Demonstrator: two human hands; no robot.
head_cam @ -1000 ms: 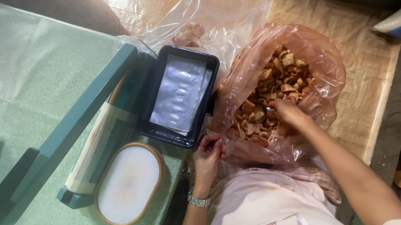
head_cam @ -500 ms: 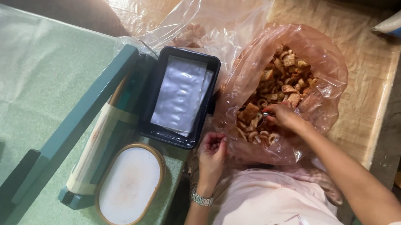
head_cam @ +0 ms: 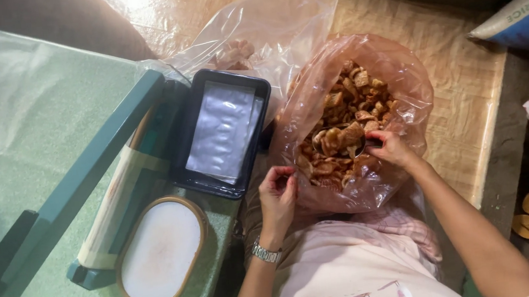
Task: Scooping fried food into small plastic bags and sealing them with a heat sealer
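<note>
Green table | right hand lifted snacks (heaped) | left hand unmoved

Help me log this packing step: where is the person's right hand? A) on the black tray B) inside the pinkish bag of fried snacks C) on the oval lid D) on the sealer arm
B: the right hand is down among the fried snacks inside the pinkish bag.
</note>
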